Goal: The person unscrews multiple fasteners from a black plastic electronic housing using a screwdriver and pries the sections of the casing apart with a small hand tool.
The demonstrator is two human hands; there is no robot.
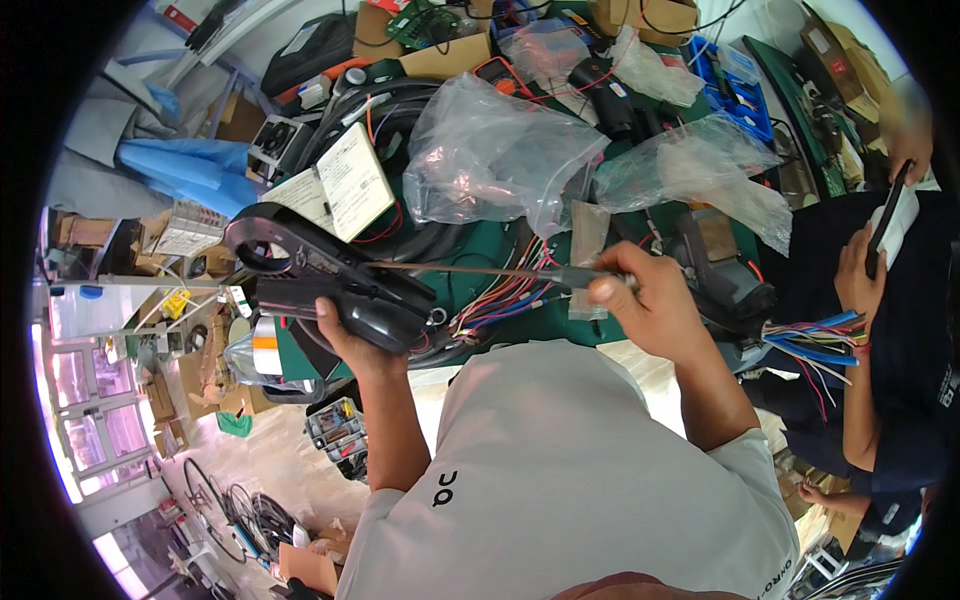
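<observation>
My left hand (362, 348) grips a black plastic charging gun (340, 295) with a looped handle, raised above the table's near edge. Its thumb lies along the casing; the other fingers are hidden beneath. In my right hand (655, 305) is a long screwdriver (578, 278), held by its grey handle with the shaft pointing left. The shaft's tip meets the gun's upper side, though whether it sits in a screw cannot be told. Beneath the screwdriver lies a bundle of loose coloured wires (505, 300).
Clear plastic bags (490, 150) and an open notebook (352, 185) cover the green table behind my hands. Black cables (400, 105) coil at the back left. At the right, another person (900, 260) holds a dark flat object, close to a cable with fanned coloured wires (815, 335).
</observation>
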